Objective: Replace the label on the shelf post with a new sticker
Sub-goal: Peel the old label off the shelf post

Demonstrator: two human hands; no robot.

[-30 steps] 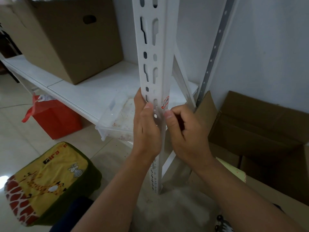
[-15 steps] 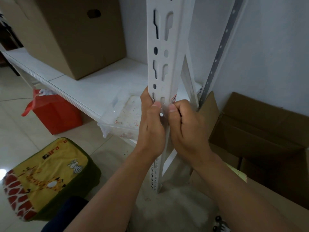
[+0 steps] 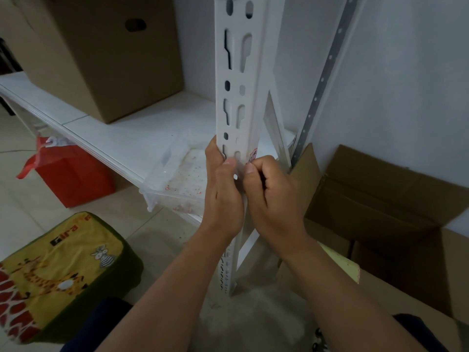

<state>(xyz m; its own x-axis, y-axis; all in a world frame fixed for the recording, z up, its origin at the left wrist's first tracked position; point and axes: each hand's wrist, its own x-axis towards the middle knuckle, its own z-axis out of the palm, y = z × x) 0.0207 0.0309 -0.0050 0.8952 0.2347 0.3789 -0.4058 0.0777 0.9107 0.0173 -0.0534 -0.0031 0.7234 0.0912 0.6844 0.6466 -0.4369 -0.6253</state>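
Head view: the white slotted shelf post (image 3: 237, 80) stands upright at frame centre, and both hands work on it at the level of the lower shelf board (image 3: 132, 138). The left hand (image 3: 223, 196) wraps the post's left edge, fingers curled behind the flange and thumb pressed flat on the front face. The right hand (image 3: 272, 196) is curled with its thumb tip pressed against the front face beside the left thumb; whether it pinches a sticker edge cannot be determined. A small label with red print (image 3: 253, 156) sits on the post's right edge, just above the right thumb. A faint clear film appears to lie under the thumbs, but this is too indistinct to confirm. Handling judgement: a label of this kind is light, thin and limp, likely to tear or curl onto itself; it is best taken at a lifted corner and peeled slowly along the post. The post is rigid steel and serves as a firm backing for pressing. Surroundings: a clear plastic tray (image 3: 177, 181) rests on the shelf just left of the hands, a closed cardboard box (image 3: 101, 59) stands farther back, an open cardboard box (image 3: 380, 199) lies on the floor at right, and a red bag (image 3: 71, 179) and a giraffe-print cushion (image 3: 58, 273) sit at left. Nothing blocks access to the label; the tray edge is the nearest obstruction.
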